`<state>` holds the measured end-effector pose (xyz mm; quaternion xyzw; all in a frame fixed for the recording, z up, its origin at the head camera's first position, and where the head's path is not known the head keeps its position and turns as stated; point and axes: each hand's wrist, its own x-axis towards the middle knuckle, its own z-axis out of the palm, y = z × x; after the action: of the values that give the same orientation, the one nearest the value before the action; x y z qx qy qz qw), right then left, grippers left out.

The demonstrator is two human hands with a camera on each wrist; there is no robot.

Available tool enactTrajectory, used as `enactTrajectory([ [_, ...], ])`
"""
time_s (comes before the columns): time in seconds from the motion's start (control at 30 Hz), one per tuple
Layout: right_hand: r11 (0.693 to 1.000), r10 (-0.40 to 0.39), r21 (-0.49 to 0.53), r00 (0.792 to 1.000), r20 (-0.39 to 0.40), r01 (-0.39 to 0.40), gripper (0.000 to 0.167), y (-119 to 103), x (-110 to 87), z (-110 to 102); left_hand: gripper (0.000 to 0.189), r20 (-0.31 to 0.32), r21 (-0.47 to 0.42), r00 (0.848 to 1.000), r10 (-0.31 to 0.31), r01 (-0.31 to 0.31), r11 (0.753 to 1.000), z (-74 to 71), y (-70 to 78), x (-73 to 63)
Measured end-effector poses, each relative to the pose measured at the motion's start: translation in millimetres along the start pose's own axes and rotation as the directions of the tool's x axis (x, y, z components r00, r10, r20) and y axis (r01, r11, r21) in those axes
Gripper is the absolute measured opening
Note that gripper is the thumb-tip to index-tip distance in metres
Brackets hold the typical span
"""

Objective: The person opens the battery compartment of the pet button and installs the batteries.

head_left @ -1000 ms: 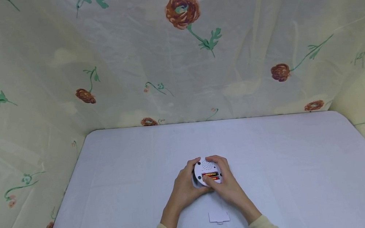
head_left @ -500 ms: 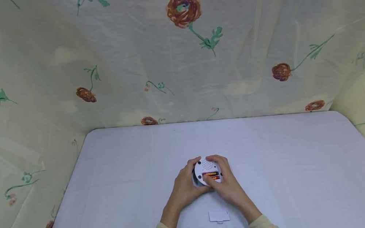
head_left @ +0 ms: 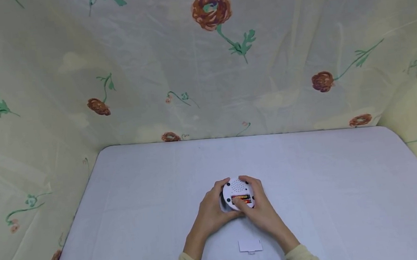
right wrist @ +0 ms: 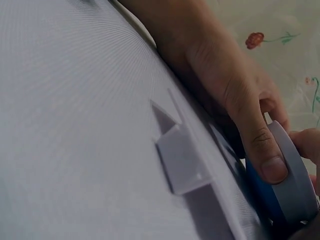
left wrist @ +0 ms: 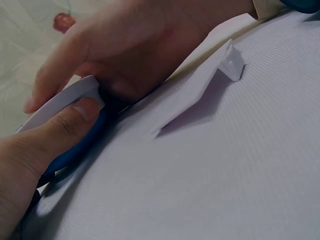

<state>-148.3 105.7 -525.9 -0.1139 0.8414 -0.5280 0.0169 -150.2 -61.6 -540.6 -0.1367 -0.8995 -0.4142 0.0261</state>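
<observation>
My left hand [head_left: 212,211] and right hand [head_left: 259,206] grip the round white-and-blue device [head_left: 238,189] underside up, apparently to keep its batteries [head_left: 245,198] reachable, the battery cover [head_left: 250,245] lying near.

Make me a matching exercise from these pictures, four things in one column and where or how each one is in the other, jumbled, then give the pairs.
1. Small white panel
2. Batteries
3. Right hand
4. Cloth backdrop

A. Printed with flowers
B. Holding the round device
C. On the white table, between the forearms
D. Set in the device's exposed compartment

Pairs: 1-C, 2-D, 3-B, 4-A
</observation>
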Motion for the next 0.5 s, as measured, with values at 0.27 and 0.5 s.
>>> enactTrajectory([
  [0.27, 0.995, -0.022, 0.099, 0.999, -0.042, 0.026, 0.058, 4, -3.9, -2, 0.093, -0.006, -0.013, 1.000, 0.005, -0.006, 1.000, 1.4, 0.9, 0.3],
  [0.5, 0.984, -0.032, 0.165, 0.977, -0.210, 0.068, 0.045, 8, -12.1, -4, 0.096, 0.003, 0.010, 1.000, -0.016, 0.016, 1.000, 2.4, 0.8, 0.6],
])
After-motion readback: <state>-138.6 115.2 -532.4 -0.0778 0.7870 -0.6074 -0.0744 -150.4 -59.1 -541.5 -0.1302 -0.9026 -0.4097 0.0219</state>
